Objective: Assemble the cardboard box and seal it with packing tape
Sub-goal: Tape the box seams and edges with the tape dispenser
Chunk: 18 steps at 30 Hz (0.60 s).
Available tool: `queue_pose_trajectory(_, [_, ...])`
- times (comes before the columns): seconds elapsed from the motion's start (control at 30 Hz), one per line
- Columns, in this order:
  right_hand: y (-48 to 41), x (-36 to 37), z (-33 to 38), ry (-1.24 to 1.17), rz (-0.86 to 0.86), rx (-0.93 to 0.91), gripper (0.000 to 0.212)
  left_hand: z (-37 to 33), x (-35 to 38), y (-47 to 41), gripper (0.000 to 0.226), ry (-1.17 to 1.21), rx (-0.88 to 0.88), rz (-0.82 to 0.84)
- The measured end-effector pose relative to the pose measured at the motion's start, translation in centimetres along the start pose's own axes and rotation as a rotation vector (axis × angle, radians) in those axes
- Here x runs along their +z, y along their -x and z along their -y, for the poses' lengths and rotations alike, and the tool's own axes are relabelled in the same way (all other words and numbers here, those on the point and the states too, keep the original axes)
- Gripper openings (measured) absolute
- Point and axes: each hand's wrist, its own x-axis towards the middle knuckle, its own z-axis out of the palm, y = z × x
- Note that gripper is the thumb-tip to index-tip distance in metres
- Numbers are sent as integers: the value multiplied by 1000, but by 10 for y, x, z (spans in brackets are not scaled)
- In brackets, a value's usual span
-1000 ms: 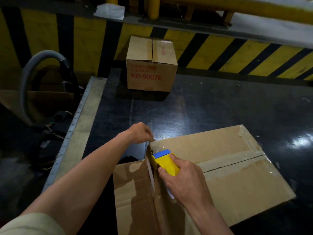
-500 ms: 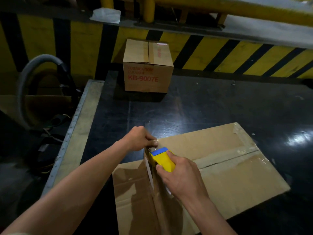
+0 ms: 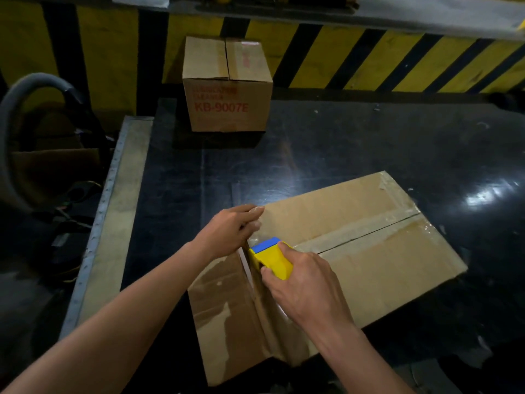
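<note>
A large brown cardboard box [image 3: 369, 251] lies on the black table, its top flaps meeting in a seam with old clear tape along it. My right hand [image 3: 306, 288] grips a yellow tape dispenser with a blue tip [image 3: 271, 255] at the box's left edge, near the seam's end. My left hand [image 3: 231, 227] lies flat on the far left corner of the box, fingers extended and pressing on clear tape there. A side flap [image 3: 227, 314] with shiny tape patches hangs down toward me.
A smaller sealed box [image 3: 227, 86] printed KB-9007E stands at the table's far edge against a yellow-and-black striped wall [image 3: 369, 58]. A metal-edged strip [image 3: 113, 209] borders the table on the left. A grey hose [image 3: 31, 89] and dark clutter lie beyond it.
My left hand has gone from a pinching fist to flat fingers laid along the box's far left corner. My right hand stays at the box's left edge with the dispenser.
</note>
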Motion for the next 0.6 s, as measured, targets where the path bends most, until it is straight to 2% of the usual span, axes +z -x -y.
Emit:
queue_pose_trajectory(0.33, [12,-12,-10,-27,62,-64,65,-3,-2,0,47,-137,-93,85])
queue_pose_trajectory(0.6, [29,-7,-18,-7,33,-4,61,-14,-7,-1,51,-244,-35,111])
